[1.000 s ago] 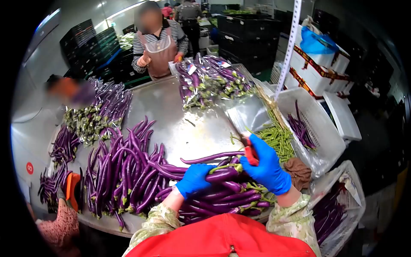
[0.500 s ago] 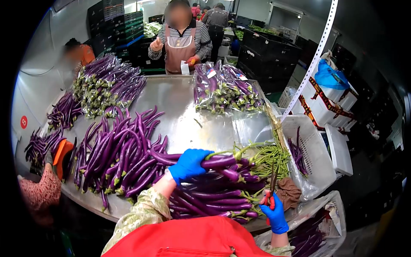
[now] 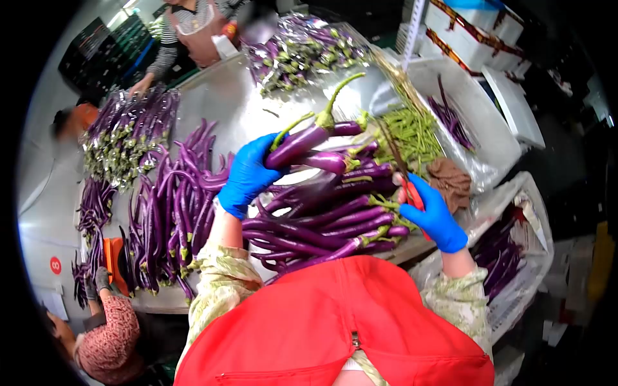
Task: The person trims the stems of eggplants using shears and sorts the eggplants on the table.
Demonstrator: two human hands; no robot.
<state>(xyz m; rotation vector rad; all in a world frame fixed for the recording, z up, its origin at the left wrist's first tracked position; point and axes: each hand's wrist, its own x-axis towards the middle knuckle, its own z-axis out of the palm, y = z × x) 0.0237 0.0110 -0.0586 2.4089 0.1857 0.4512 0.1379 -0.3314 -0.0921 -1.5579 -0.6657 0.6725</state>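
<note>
My left hand (image 3: 250, 175), in a blue glove, is closed around long purple eggplants (image 3: 299, 145), two or three of them. Their green stems point up and to the right, above the pile. My right hand (image 3: 436, 215), also gloved in blue, grips scissors (image 3: 412, 194) by their red handles. The dark blades point up and left, apart from the held stems. Below both hands lies a heap of eggplants (image 3: 322, 222), stem ends to the right. Cut green stems (image 3: 415, 138) are piled beyond the scissors, and a brown cloth (image 3: 449, 182) lies beside my right hand.
More loose eggplants (image 3: 177, 206) lie at left on the metal table (image 3: 215, 96). Bagged eggplants (image 3: 129, 132) sit farther back, touched by a co-worker's hand (image 3: 141, 85). Another worker's gloved hand (image 3: 102, 278) is at far left. A white crate (image 3: 492, 145) and lined bin (image 3: 508, 257) stand right.
The view has tilted down and turned. My left hand has lifted the eggplants, stems now upward. The scissors stay in my right hand. The co-worker opposite has lowered a hand to the bagged eggplants.
</note>
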